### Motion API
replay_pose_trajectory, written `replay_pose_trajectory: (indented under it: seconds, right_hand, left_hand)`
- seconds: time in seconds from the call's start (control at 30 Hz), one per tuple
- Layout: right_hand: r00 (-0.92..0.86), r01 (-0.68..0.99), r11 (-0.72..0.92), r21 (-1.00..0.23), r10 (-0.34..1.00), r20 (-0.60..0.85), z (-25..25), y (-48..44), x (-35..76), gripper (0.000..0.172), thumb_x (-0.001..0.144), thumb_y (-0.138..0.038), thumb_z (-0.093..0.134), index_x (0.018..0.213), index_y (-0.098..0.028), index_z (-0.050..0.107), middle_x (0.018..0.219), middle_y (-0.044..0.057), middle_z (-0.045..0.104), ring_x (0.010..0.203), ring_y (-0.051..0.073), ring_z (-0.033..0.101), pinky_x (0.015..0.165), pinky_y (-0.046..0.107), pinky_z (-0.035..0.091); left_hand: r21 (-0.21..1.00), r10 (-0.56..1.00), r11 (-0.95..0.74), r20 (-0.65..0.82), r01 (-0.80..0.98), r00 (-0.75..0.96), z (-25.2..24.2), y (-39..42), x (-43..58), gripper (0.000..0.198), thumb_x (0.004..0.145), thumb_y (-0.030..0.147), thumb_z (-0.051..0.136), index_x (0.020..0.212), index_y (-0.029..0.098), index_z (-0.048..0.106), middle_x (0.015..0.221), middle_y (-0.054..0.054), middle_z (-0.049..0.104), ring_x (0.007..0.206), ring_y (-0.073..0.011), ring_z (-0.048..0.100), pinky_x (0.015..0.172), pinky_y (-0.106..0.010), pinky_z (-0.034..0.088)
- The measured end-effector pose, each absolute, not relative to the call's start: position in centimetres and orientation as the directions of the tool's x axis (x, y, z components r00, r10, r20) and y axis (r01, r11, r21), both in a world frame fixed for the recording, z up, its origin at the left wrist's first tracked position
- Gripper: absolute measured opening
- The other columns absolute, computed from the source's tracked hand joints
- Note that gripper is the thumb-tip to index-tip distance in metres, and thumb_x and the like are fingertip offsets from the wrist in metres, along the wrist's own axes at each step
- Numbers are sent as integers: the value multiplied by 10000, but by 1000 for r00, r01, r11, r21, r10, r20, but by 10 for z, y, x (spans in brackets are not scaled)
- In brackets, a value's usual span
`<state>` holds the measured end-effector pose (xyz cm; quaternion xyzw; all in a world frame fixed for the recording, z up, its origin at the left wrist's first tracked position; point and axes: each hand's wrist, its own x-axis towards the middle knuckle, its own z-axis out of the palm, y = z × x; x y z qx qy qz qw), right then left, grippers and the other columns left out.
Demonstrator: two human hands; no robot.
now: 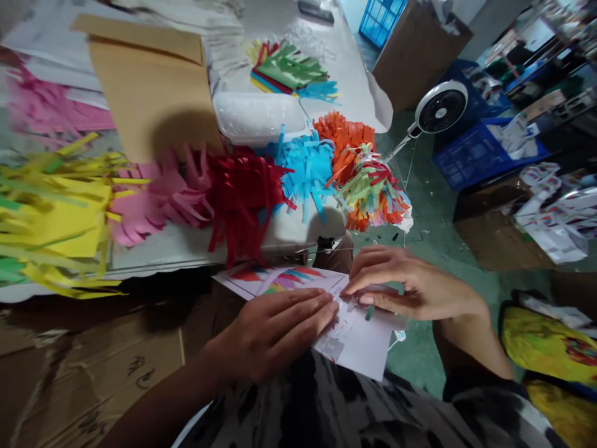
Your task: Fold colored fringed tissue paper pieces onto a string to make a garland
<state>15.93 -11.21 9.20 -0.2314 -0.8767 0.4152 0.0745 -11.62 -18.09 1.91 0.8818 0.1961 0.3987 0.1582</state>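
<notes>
A white printed paper sheet [359,345] with colourful pictures lies slanted over my lap, below the table edge. My left hand [280,330] rests flat on its left part, fingers stretched out side by side. My right hand [405,283] is bent over the sheet's upper right part, thumb and fingertips close together at its surface. Under the right fingertips there is a small shiny, clear piece [370,311]; its kind is hard to make out. The fingers hide part of the print.
On the table [280,227] lie fringed paper bundles in yellow [69,214], pink [180,196], dark red [245,186], blue [303,158] and orange [345,134]. Behind them are a brown envelope [149,81] and a plastic tray [261,115]. A fan [441,107] and blue crates [471,152] stand right.
</notes>
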Motion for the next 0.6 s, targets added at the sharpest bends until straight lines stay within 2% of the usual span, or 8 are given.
replay_pose_trajectory:
  seconds: [0.13, 0.23, 0.3, 0.33, 0.4, 0.47, 0.53, 0.6]
  right_hand:
    - [-887, 341, 552, -761, 458, -65, 94, -111, 153, 61, 1004, -196, 661, 962, -218, 700, 872, 7, 725, 868, 146, 635, 798, 308, 494]
    - [-765, 416, 501, -759, 645, 6, 90, -110, 155, 77, 993, -211, 681, 917, -213, 696, 868, 1, 714, 822, 137, 639, 756, 293, 497]
    - [-610, 440, 451, -777, 785, 110, 84, -110, 158, 42, 984, -238, 701, 1002, -237, 739, 940, 8, 751, 865, 151, 680, 795, 305, 529]
    - [-546, 435, 425, -794, 826, 142, 80, -111, 160, 129, 986, -258, 701, 1103, -262, 756, 1035, 20, 774, 940, 170, 706, 850, 325, 549]
    - [-455, 381, 360, -852, 875, 166, 73, -111, 162, 326, 1025, -343, 642, 1345, -322, 699, 1311, 49, 742, 1163, 224, 703, 1012, 400, 550]
    - [-372, 268, 291, -918, 911, 181, 63, -113, 160, 468, 1059, -505, 523, 1496, -348, 586, 1529, 58, 612, 1329, 272, 633, 1123, 473, 506]
    - [-290, 150, 236, -960, 939, 186, 51, -115, 153, 582, 1027, -625, 508, 1540, -352, 535, 1584, 55, 559, 1362, 289, 611, 1132, 480, 509]
    - [-260, 86, 165, -983, 956, 137, 38, -118, 141, 622, 962, -590, 658, 1530, -366, 542, 1522, 51, 620, 1304, 276, 649, 1064, 434, 558]
  left_hand:
    - [455, 467, -871, 646, 187, 605, 17, -178, -115, 324, 1074, 114, 437, 1297, 8, 647, 1227, -195, 776, 1252, -231, 711, 1124, -369, 579]
    - [530, 529, -830, 648, 175, 548, 11, -179, -117, 320, 1056, 124, 509, 1337, 45, 640, 1223, -174, 782, 1223, -218, 725, 1087, -363, 600]
    - [641, 641, -746, 619, 180, 453, 7, -180, -120, 320, 1024, 170, 611, 1330, 101, 674, 1200, -148, 794, 1156, -218, 751, 1025, -345, 624]
    - [719, 724, -669, 574, 188, 382, 4, -181, -121, 300, 1005, 201, 654, 1291, 131, 711, 1164, -127, 806, 1094, -219, 769, 968, -325, 639]
    - [898, 909, -405, 375, 172, 181, -1, -181, -124, 220, 983, 271, 697, 1153, 166, 787, 1019, -82, 827, 894, -202, 788, 773, -260, 646]
    - [997, 997, -73, 74, 17, -34, -4, -177, -125, 230, 979, 359, 702, 1050, 171, 813, 876, -46, 813, 686, -158, 737, 585, -208, 581]
    - [967, 979, 129, -160, -220, -127, -6, -170, -126, 298, 960, 439, 717, 1042, 168, 809, 854, -41, 801, 620, -138, 690, 543, -205, 546]
    - [911, 962, 181, -243, -371, -126, -5, -163, -125, 341, 915, 475, 766, 1060, 168, 804, 910, -57, 805, 660, -143, 692, 594, -224, 561]
